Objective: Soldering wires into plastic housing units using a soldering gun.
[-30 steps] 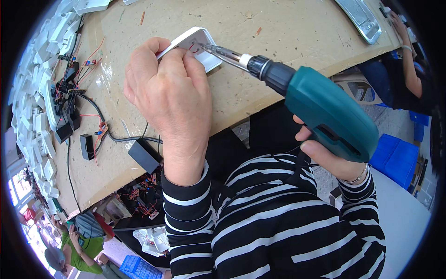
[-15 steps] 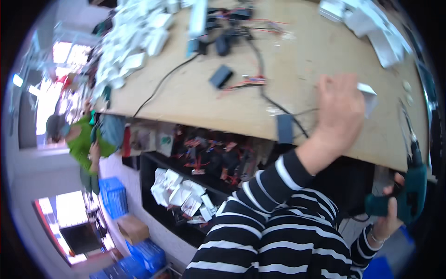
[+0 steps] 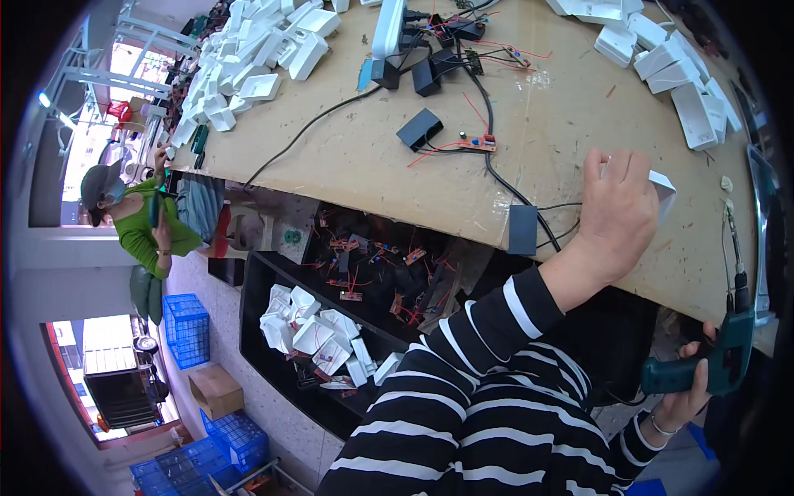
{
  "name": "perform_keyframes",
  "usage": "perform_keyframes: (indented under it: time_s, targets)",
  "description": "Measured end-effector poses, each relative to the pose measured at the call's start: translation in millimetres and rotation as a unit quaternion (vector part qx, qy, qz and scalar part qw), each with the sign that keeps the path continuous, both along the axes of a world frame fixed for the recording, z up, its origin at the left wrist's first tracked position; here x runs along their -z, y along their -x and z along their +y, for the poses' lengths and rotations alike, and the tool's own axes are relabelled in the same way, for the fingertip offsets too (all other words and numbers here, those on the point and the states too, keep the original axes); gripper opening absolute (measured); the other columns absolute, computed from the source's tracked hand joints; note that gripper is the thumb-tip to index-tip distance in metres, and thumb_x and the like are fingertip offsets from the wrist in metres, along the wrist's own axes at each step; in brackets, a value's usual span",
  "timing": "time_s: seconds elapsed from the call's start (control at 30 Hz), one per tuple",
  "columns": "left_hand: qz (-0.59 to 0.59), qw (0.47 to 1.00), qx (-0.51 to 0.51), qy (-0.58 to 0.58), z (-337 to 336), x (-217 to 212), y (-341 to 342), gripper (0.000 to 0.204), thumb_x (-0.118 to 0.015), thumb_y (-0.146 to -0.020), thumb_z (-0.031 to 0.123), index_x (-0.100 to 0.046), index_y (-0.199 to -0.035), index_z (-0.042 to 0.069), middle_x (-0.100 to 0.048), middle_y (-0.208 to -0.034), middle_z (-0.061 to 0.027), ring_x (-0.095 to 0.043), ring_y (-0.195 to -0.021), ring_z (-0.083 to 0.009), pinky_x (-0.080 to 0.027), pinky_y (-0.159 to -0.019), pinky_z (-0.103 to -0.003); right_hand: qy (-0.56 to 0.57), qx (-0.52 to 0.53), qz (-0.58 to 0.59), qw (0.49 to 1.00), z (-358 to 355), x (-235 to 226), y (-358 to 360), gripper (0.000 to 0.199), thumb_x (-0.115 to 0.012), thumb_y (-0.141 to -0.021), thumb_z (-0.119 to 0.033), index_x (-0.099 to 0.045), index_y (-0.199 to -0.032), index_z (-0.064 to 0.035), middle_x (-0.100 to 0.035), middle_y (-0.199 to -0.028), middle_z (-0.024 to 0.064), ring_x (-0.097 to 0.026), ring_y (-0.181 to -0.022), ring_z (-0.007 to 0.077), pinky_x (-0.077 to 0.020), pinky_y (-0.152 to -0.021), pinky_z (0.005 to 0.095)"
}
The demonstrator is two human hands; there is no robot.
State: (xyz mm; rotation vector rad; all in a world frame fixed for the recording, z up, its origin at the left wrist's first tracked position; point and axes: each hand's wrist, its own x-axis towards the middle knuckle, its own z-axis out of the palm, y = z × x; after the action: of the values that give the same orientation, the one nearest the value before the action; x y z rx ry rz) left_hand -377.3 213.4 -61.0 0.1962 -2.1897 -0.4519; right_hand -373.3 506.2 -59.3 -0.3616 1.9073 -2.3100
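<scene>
While my left hand (image 3: 616,211) lies curled over the white plastic housing (image 3: 662,186) on the workbench (image 3: 372,157), I see my right hand (image 3: 691,388), farther from it, gripping the green power drill (image 3: 711,364), bit pointing up, below the bench edge.

The left hand (image 3: 616,211) hides most of the white plastic housing (image 3: 663,192).
</scene>
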Motion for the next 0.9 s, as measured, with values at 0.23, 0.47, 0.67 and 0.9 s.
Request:
perform_keyframes:
  time_s: [0.23, 0.47, 0.67, 0.9]
  targets:
    - [-0.05, 0.998, 0.008, 0.021, -5, 4, 1, 0.005, -0.058, -0.074, 0.007, -0.062, -0.073, 0.003, -0.059, -0.099, -0.0114, -0.055, -0.095, -0.0278, -0.036, -0.084, -0.045, 0.018, 0.024, -0.01, 0.999, -21, -5, -12, 0.064, -0.063, -0.086, -0.013, -0.035, -0.14, 0.0045, -0.055, -0.127, 0.0225, -0.061, -0.087, 0.0183, -0.053, -0.074, 0.029]
    - [-0.079, 0.996, 0.027, -0.014, -14, -8, -1, 0.006, -0.064, -0.076, 0.006, -0.067, -0.078, 0.001, -0.061, -0.1, -0.0105, -0.056, -0.096, -0.0274, -0.038, -0.087, -0.042, 0.04, 0.025, -0.034, 0.998, -35, -21, -14, 0.063, -0.066, -0.081, -0.008, -0.039, -0.137, 0.0041, -0.059, -0.119, 0.0232, -0.066, -0.082, 0.0207, -0.0575, -0.071, 0.0306]
    - [-0.103, 0.994, 0.031, -0.036, -10, -11, 0, 0.01, -0.065, -0.077, 0.005, -0.069, -0.084, -0.001, -0.061, -0.1, -0.0107, -0.056, -0.096, -0.0283, -0.041, -0.087, -0.041, 0.049, 0.035, -0.034, 0.998, -29, -20, -14, 0.062, -0.065, -0.08, -0.007, -0.04, -0.135, 0.0055, -0.06, -0.117, 0.0245, -0.068, -0.081, 0.0217, -0.0583, -0.07, 0.0302]
    - [-0.104, 0.993, 0.033, -0.05, -14, -17, -8, 0.011, -0.066, -0.076, 0.004, -0.068, -0.084, -0.003, -0.06, -0.103, -0.0151, -0.056, -0.096, -0.0319, -0.043, -0.086, -0.042, 0.052, 0.022, -0.032, 0.998, -28, -20, -14, 0.062, -0.065, -0.08, -0.007, -0.041, -0.135, 0.0044, -0.06, -0.116, 0.0243, -0.068, -0.08, 0.0223, -0.059, -0.069, 0.0305]
